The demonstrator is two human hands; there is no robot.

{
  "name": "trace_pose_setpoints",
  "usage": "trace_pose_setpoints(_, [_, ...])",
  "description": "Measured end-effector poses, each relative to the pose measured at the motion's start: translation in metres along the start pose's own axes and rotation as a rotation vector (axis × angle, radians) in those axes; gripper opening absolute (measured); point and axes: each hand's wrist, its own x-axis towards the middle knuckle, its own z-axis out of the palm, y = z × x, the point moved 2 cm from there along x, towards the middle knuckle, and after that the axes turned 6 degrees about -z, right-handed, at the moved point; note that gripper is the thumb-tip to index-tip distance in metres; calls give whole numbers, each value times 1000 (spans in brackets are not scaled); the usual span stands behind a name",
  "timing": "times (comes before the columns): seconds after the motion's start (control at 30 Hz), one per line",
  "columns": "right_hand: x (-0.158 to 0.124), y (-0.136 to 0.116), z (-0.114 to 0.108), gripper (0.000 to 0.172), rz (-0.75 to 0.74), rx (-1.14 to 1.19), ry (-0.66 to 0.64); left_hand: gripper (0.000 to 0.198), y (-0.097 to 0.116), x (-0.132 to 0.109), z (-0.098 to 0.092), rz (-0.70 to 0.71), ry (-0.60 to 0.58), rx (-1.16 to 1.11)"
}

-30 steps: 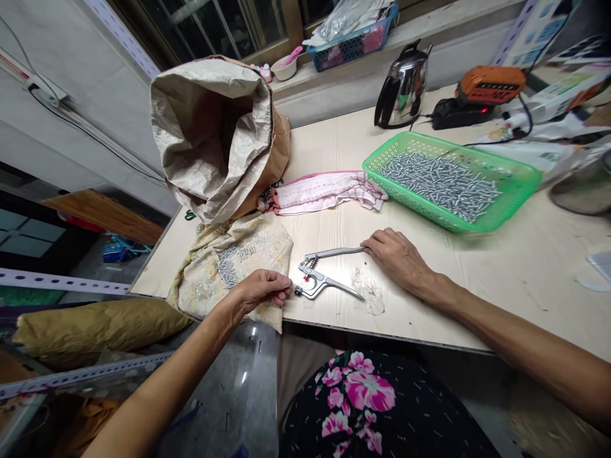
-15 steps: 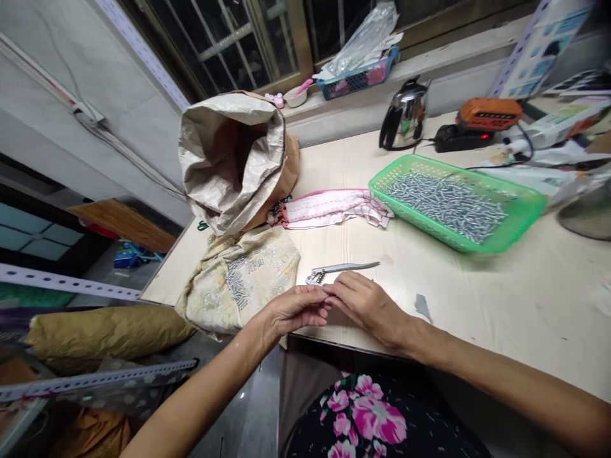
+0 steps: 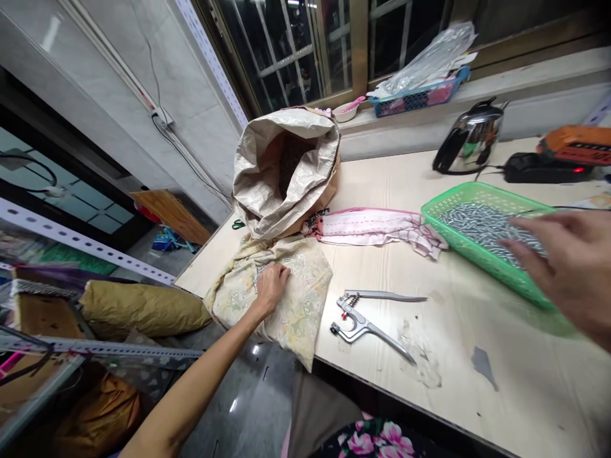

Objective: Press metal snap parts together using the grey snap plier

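Note:
My left hand [image 3: 272, 286] rests on a patterned beige cloth [image 3: 305, 305], its fingers curled down over a pile of small silver metal pieces; what they pinch, if anything, is hidden. Over the green plastic basket [image 3: 506, 283] hovers my right hand [image 3: 566, 261], slightly blurred, thumb and fingers apart with nothing seen between them. Inside that basket lies a heap of small silver metal pieces [image 3: 482, 222]. A pair of silver snap pliers [image 3: 365, 324] with a spring lies spread on the table between the two hands, touched by neither.
A large open paper sack [image 3: 286, 172] stands at the back left beside a pink-and-white cloth [image 3: 372, 227]. Behind the basket are a shiny kettle [image 3: 472, 137] and an orange battery [image 3: 577, 145] on a charger. A grey scrap [image 3: 484, 366] lies near the front.
My hands have parted from each other at the table edge. The left has moved onto the cloth, the right over to the green basket. The camera view has shifted, uncovering the pliers.

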Motion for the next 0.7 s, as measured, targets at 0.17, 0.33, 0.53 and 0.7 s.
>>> trace_pose_setpoints(0.17, [-38,-110,32,30,-168,365,-287,22,8,16,18,103,-15,254])
trace_pose_setpoints(0.33, [-55,-163,66,16,-146,408,-508,28,13,22,24,173,-74,305])
trace_pose_setpoints(0.53, [-52,-163,79,14,-173,395,-543,24,24,23,5,209,-85,246])
trace_pose_setpoints(0.7, [-59,-165,79,20,-257,291,-370,12,49,-31,-5,142,-312,-414])
